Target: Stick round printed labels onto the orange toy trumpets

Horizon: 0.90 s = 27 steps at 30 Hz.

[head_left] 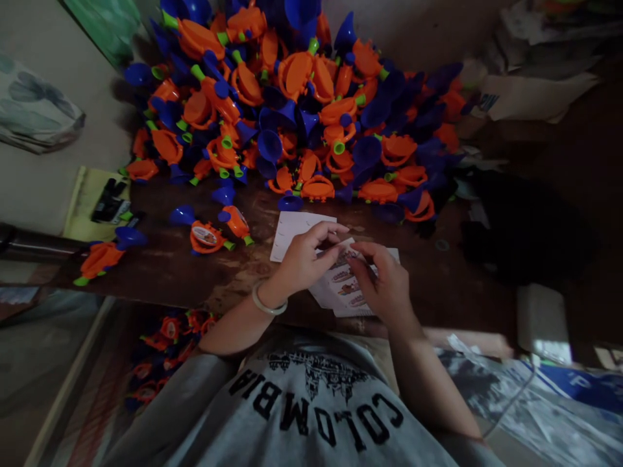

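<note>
Sheets of paper lie on the dark table in front of me, the top one a sticker sheet (pixel 346 287) with rows of small printed pictures. At its upper left edge, my left hand (pixel 311 254) is closed, thumb and curled fingers near each other on the paper, index finger stretched above. My right hand (pixel 387 282) pinches the sheet's upper part between thumb and forefinger; whether a single sticker is lifted there I cannot tell. Partly under my left hand is a white backing sheet (pixel 292 230). Left of it sits a toy trumpet (pixel 207 237) with an oval sticker on its orange body.
A big heap of orange and blue toy trumpets (pixel 296 78) fills the table's back. Another trumpet (pixel 237 222) and one at far left (pixel 102 258) lie apart. Stickered trumpets (pixel 170 331) are below the table's left edge. A white box (pixel 542 321) with a cord stands right.
</note>
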Each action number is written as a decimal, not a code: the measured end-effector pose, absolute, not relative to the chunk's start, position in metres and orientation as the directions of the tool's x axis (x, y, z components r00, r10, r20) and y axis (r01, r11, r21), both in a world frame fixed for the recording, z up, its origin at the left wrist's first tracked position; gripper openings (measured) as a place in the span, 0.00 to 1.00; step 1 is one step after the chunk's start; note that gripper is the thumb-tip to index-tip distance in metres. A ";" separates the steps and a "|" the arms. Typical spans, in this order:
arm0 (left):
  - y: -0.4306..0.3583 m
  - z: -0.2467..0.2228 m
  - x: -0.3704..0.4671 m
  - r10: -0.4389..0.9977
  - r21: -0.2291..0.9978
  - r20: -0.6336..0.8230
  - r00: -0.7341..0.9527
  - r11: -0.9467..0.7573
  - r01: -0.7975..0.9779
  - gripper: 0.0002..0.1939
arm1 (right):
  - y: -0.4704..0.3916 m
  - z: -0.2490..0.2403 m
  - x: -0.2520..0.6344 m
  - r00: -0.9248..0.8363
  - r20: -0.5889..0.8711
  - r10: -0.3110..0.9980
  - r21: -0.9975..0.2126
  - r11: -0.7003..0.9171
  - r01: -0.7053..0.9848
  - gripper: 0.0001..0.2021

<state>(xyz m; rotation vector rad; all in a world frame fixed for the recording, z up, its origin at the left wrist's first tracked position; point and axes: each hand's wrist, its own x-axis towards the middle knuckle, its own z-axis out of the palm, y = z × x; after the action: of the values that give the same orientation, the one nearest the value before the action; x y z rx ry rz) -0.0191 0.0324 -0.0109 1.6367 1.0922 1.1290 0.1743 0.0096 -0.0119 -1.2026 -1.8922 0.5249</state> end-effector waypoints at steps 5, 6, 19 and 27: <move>0.025 0.005 -0.018 0.958 0.975 0.184 0.218 -0.206 0.082 0.10 | 0.008 -0.008 0.174 -0.184 0.396 0.900 -0.739 0.431 0.517 0.10; 0.024 0.007 -0.017 0.961 0.976 0.182 0.209 -0.202 0.078 0.10 | 0.007 -0.008 0.173 -0.176 0.389 0.904 -0.745 0.421 0.518 0.09; 0.017 0.022 -0.017 0.970 0.984 0.139 0.200 -0.157 0.079 0.07 | -0.005 -0.025 0.178 -0.244 0.719 0.651 -0.431 0.693 0.577 0.14; 0.024 0.028 -0.026 0.986 0.991 0.107 0.125 -0.116 0.067 0.10 | -0.014 -0.012 0.186 -0.354 0.779 0.517 -0.307 0.807 0.505 0.13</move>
<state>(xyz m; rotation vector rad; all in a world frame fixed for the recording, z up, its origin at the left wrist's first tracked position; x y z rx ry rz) -0.0264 0.0239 0.0278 1.4010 1.1171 1.1631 0.1862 -0.0141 -0.0119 -0.7589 -2.0106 0.0164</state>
